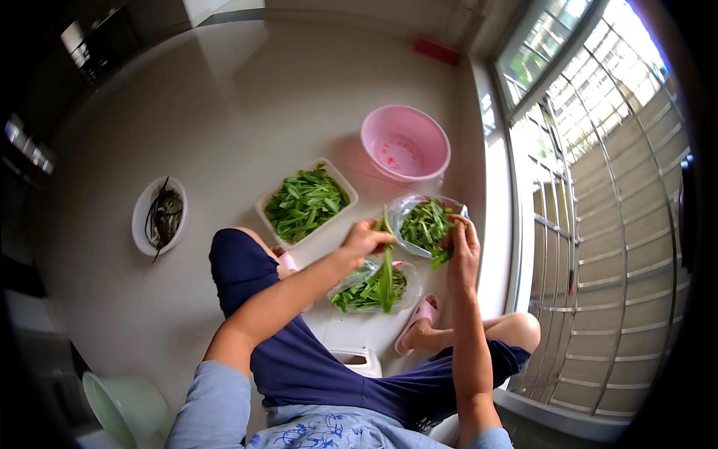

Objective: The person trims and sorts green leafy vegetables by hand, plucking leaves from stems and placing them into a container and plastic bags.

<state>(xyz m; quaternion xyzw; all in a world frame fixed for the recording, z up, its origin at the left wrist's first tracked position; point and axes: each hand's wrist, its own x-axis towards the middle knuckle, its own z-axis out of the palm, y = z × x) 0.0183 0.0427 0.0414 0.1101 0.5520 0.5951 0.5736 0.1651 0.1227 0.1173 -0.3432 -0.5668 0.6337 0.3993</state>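
Note:
My left hand [366,238] is closed around a long leafy green stalk [386,278], which hangs down over the nearer bag. My right hand [464,243] is at the right side of the farther clear plastic bag [404,206], its fingers pinched on a sprig of leafy greens [440,257]. Inside that bag lies a heap of leafy greens [423,224]. Between my feet, another clear bag [413,288] holds more greens with cut stems [359,295]. Beyond my left hand, a rectangular pale tub [350,187] is piled with green leaves [307,200].
A pink basin [441,153] stands by the window wall. To the left is a white bowl [138,224] of dark, dried-looking strips [164,213]. A pale green bucket [123,411] is at lower left. Barred windows [598,224] line the right; a red object [436,52] lies far back.

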